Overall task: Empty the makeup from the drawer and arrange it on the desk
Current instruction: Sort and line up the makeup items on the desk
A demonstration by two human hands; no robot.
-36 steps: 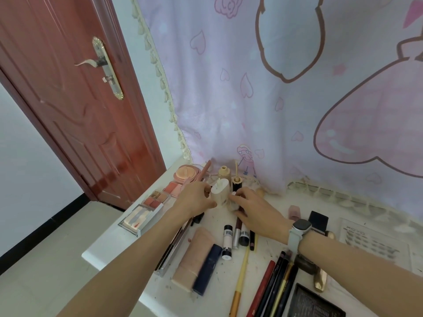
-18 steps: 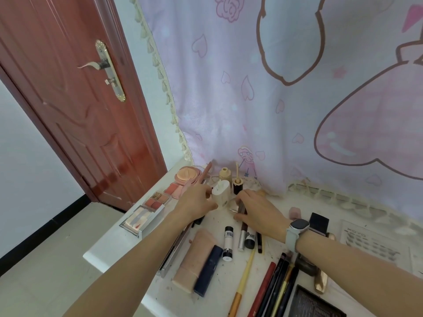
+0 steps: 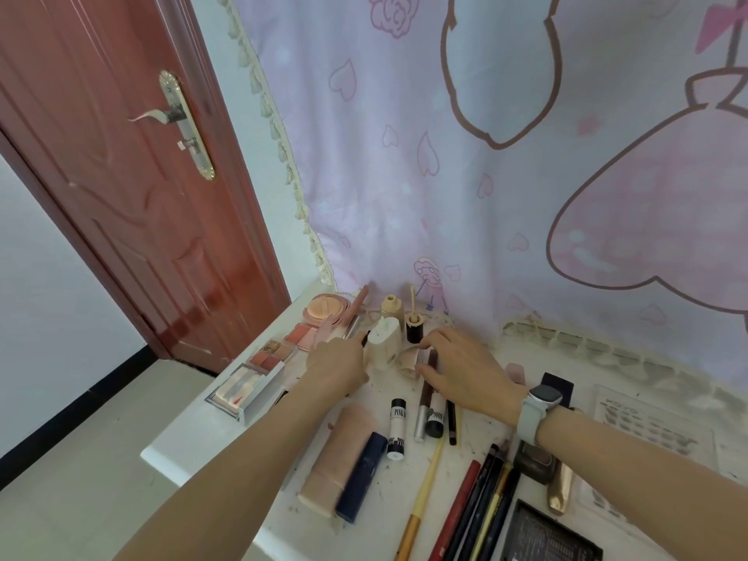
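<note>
Two bare arms reach forward from my bottom edge and meet near the back of the white desk point(image 3: 194, 447), both stretched nearly straight, forearms angled inward toward each other. My left hand point(image 3: 338, 364) lies knuckles-up with the index finger extended, its tip touching the side of the cream bottle point(image 3: 384, 346) that stands upright just in front of the curtain point(image 3: 506, 176); the other fingers look loosely curled and I cannot tell whether they hold anything. My right hand point(image 3: 465, 368), with a pale smartwatch point(image 3: 540, 408) on the wrist, is palm-down with fingers and thumb bent around a small clear rounded container point(image 3: 409, 360) just beside the cream bottle, pinching it at its right side. Behind these stand a tan bottle point(image 3: 392, 307) and a small dark pot point(image 3: 415, 332) with a stick rising from it. The makeup is spread across the desk: a round pink compact point(image 3: 327, 308) and blush palettes point(image 3: 283, 350) at the left, a beige tube point(image 3: 338, 455) and navy tube point(image 3: 362, 477) lying side by side nearer me, a white tube point(image 3: 396, 429) next to them, and a row of pencils point(image 3: 481, 508) at the lower right
</note>
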